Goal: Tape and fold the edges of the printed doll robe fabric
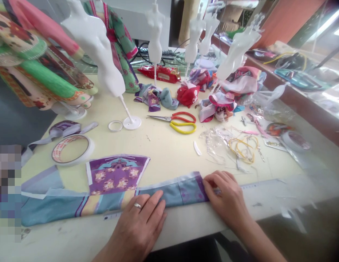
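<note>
A long blue fabric strip (57, 207) with cream and purple bands lies across the front of the table. My left hand (142, 223), wearing a ring, rests on its middle with the fingers stretched out over the cloth. At the strip's purple right end, the fingers of my right hand (226, 194) are pinched together on the edge. A ruler (248, 186) shows past my right hand, and a ruler end peeks out below the strip by my left hand. Just behind the strip is a purple patterned fabric piece (117, 174) with white edges.
A tape roll (90, 151) lies at left, near a white mannequin (103, 54). Red-and-yellow-handled scissors (182, 122) lie mid-table. Chains and yellow cord (243, 149) are strewn at right. Crumpled doll clothes (221, 105) and more mannequins stand behind; dressed dolls (46, 72) lean in at left.
</note>
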A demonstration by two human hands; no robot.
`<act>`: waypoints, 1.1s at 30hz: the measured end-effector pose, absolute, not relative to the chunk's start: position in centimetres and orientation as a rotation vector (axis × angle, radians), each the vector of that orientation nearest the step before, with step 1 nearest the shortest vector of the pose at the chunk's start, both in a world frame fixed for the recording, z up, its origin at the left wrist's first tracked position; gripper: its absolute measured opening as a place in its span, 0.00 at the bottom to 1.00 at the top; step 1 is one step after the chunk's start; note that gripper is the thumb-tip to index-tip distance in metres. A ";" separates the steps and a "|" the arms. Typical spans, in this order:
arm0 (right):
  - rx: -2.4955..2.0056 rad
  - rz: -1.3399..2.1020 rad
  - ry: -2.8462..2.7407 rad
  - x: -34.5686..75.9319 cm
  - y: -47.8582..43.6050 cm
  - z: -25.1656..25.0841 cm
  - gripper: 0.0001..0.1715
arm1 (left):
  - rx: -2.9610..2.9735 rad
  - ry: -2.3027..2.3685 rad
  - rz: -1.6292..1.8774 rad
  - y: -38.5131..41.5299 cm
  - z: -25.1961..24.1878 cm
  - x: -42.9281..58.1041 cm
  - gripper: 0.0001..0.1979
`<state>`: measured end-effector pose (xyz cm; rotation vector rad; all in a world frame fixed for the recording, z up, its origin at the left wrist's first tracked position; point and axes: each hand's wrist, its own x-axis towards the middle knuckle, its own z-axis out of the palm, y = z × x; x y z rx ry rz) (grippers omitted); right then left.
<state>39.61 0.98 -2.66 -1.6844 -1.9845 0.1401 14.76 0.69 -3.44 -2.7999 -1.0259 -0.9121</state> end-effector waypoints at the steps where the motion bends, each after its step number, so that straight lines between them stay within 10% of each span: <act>1: -1.681 0.142 -1.985 39.6 1.0 -2.7 0.10 | -2.804 -1.018 -0.908 0.7 -3.4 14.7 0.07; 33: -1.698 0.106 -1.951 39.4 1.3 -3.1 0.11 | -2.847 -1.050 -0.936 0.7 -3.3 14.6 0.07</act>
